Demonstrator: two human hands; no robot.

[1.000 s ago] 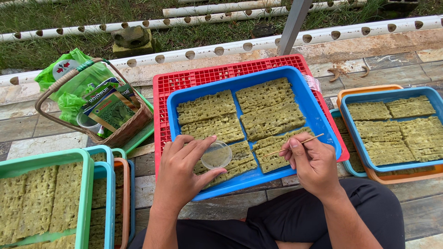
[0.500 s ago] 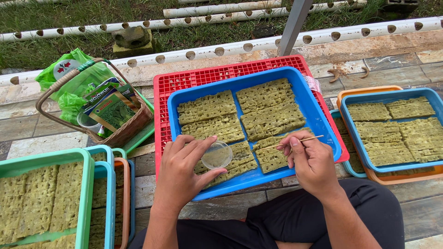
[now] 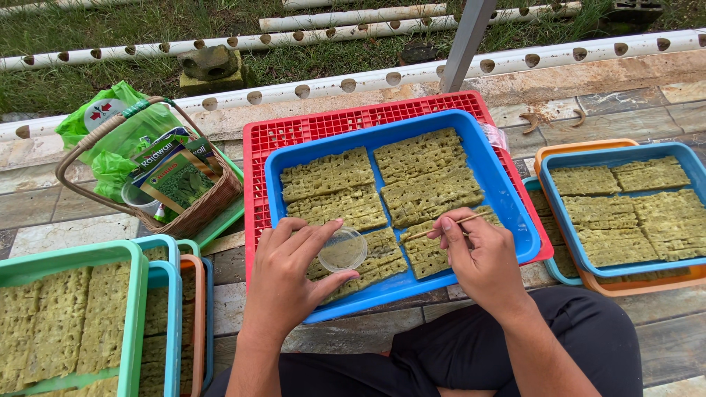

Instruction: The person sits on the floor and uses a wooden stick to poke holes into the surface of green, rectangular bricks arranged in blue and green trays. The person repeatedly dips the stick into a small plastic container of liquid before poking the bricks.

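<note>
Barely shifted from a moment ago: left hand [image 3: 290, 276] still cupping the small clear round dish [image 3: 343, 249] over the blue plastic tray [image 3: 507, 202], right hand [image 3: 479, 257] fingers pinched shut on the thin wooden stick [image 3: 466, 219], now poised just above the near-right yellowish-green sponge cubes [image 3: 426, 254].

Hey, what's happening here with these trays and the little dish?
A person sits cross-legged over a blue tray that rests on a red crate and holds slabs of yellow-green sponge cubes. The left hand holds a small clear dish above the tray. The right hand pinches a thin stick whose tip points at the cubes. More trays of the same cubes stand on both sides, and a wicker basket of packets stands to the left.
</note>
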